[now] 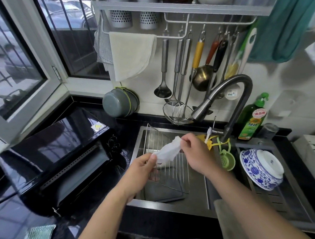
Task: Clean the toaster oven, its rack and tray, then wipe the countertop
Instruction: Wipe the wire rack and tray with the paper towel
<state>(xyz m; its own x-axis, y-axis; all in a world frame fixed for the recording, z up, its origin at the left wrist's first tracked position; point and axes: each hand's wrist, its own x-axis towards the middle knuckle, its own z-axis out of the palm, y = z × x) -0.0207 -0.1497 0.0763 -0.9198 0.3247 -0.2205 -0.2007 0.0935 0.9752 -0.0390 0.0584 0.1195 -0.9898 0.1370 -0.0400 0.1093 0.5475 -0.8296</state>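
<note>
A crumpled white paper towel [168, 151] is stretched between my two hands above the sink. My left hand [142, 169] pinches its lower left end, and my right hand [195, 152] pinches its upper right end. Below the hands a wire rack [166, 170] leans inside the steel sink [175, 207], over a dark tray [165, 193] lying on the sink bottom. The black toaster oven [59, 159] stands on the dark countertop [11, 221] to the left, with its door open.
A grey faucet [230, 101] arches over the sink. A green dish soap bottle [252, 118] stands behind it. A blue-and-white bowl [261, 169] lies upside down at the right. A green cloth [37, 238] lies bottom left. Utensils hang on the back wall.
</note>
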